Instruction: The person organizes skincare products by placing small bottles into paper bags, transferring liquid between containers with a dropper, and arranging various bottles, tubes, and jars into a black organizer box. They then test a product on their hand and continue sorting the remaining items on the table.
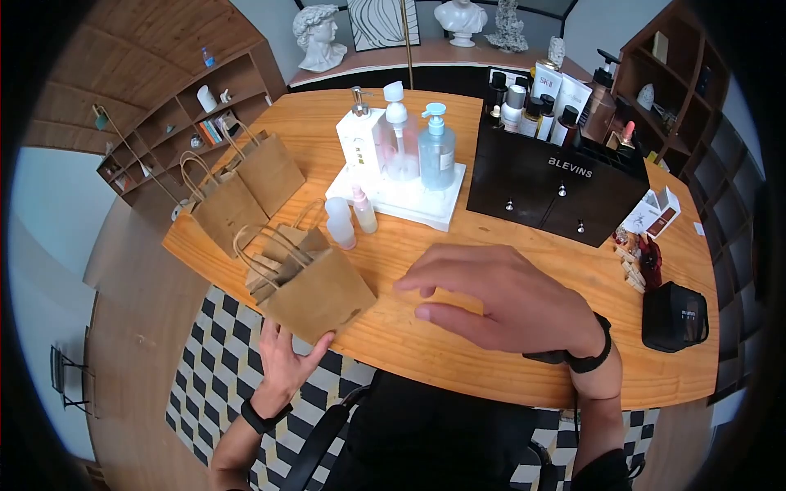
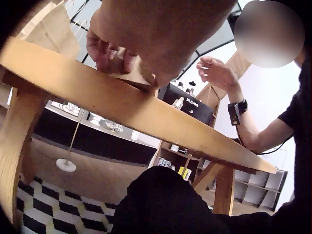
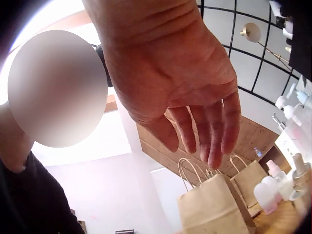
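Note:
A small brown paper bag (image 1: 323,296) with twisted handles stands near the table's front left edge. My left hand (image 1: 285,358) holds it low down, thumb at the bottom of the front and fingers around the side; in the left wrist view the curled fingers (image 2: 100,53) show at the table edge. My right hand (image 1: 516,299) hovers over the middle of the table, bag to its left, with loosely bent fingers and nothing in them. The right wrist view shows its palm (image 3: 170,68) above and behind the bag (image 3: 212,207). Another, partly hidden paper bag sits behind the held one.
Two more paper bags (image 1: 266,172) stand at the back left. Small bottles (image 1: 363,211) are beside a white tray (image 1: 409,209) of pump bottles. A black cosmetics organizer (image 1: 524,180), a red-and-beige cluster (image 1: 649,262) and a black pouch (image 1: 673,317) occupy the right side.

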Motion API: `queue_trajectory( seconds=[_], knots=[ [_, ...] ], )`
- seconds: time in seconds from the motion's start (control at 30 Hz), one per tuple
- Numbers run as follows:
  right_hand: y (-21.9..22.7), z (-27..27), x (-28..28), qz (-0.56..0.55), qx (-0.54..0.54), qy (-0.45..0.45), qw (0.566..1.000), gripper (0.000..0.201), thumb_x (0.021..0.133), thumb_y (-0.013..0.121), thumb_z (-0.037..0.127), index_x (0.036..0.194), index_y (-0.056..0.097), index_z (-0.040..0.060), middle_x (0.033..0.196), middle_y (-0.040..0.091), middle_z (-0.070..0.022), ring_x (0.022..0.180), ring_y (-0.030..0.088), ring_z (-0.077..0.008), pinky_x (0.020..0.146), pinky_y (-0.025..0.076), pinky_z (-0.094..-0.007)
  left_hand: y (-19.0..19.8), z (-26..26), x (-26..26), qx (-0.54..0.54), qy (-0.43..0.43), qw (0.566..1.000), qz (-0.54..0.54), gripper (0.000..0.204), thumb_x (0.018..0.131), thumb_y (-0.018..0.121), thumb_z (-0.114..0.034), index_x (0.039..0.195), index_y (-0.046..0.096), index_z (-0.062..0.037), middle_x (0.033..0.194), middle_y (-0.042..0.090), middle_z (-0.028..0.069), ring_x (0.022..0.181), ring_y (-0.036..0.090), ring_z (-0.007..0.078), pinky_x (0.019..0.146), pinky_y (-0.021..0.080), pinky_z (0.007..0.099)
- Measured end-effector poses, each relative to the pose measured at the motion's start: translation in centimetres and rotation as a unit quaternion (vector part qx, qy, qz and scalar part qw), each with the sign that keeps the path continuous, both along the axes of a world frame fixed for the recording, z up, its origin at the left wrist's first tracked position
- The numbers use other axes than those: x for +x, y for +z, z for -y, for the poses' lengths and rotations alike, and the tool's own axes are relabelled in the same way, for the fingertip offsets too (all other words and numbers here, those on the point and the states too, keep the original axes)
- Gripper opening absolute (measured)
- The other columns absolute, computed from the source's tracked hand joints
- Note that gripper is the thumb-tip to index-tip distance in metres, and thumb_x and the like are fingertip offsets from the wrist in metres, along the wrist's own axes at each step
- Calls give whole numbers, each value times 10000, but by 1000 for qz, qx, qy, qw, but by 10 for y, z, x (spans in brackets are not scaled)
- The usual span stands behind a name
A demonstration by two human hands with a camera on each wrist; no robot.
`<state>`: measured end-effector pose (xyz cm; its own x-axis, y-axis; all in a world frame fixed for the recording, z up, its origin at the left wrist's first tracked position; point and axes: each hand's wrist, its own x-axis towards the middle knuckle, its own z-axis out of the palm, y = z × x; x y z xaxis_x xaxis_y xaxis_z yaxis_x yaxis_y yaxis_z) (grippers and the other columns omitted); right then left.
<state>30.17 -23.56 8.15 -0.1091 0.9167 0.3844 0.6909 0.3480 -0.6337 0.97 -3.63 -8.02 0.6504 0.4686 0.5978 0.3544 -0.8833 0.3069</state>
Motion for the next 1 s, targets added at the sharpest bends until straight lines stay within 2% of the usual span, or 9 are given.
queue_trajectory(
  seconds=[0.17,0.23,0.4,0.6,0.67,0.8,0.9,0.97,1.0],
  knots=[
    [-12,-20,1,23,-46,-94,994,264,1014,684,175,1200,729,-6,1076,731,-166,964,726,-352,833,567,-437,2,-1,11,50,82,995,-1,601,788,924,-342,1210,673,4,1123,630,176,1030,621,373,859,505,478],
    [-18,-33,-1,20,-59,-118,991,264,1008,683,164,1198,729,-14,1076,731,-170,960,729,-357,839,572,-445,8,-2,14,108,124,983,-85,582,821,885,-425,1157,685,5,1045,589,151,964,572,338,833,453,451],
    [-23,-69,-3,189,-44,-146,970,268,1004,665,122,1211,707,-44,1116,723,-169,985,730,-353,869,579,-462,13,4,16,109,102,985,-88,556,835,859,-466,1071,693,9,1007,540,138,933,538,326,821,432,446],
    [-37,-135,-12,251,-62,-129,957,280,948,672,41,1214,695,-42,1185,693,-228,1031,714,-425,868,594,-489,12,8,6,116,122,983,-67,588,826,867,-461,1089,650,17,1226,568,240,995,562,369,885,471,476],
    [-43,-156,-16,264,-69,-132,953,284,922,693,35,1198,699,-33,1157,703,-242,1040,715,-434,859,599,-488,18,14,4,46,120,989,-69,651,815,885,-377,1235,610,37,1363,531,271,1211,568,441,987,503,522],
    [-47,-190,-19,283,-122,-120,944,319,849,757,34,1161,707,-8,1063,737,-272,1065,717,-438,849,610,-482,18,8,2,55,104,992,-38,647,811,894,-345,1241,599,38,1385,527,271,1200,587,448,960,531,514],
    [-50,-203,-17,283,-168,-123,936,320,816,774,33,1130,725,3,1008,752,-275,1050,726,-436,841,616,-481,20,5,6,8,74,997,-34,594,821,892,-311,1210,614,41,1289,576,249,1084,635,432,862,563,490],
    [-53,-201,-17,287,-145,-133,938,288,826,768,43,1109,737,5,1015,755,-267,1016,737,-430,836,616,-486,19,2,9,2,58,998,-30,432,831,893,-282,996,620,9,981,565,167,836,610,351,708,522,452],
    [-54,-199,-18,291,-120,-142,938,257,835,762,53,1088,748,7,1021,758,-260,982,748,-424,831,617,-490,17,1,9,2,57,998,-30,432,831,893,-282,996,620,9,981,565,167,836,610,351,708,522,452]
  ],
)
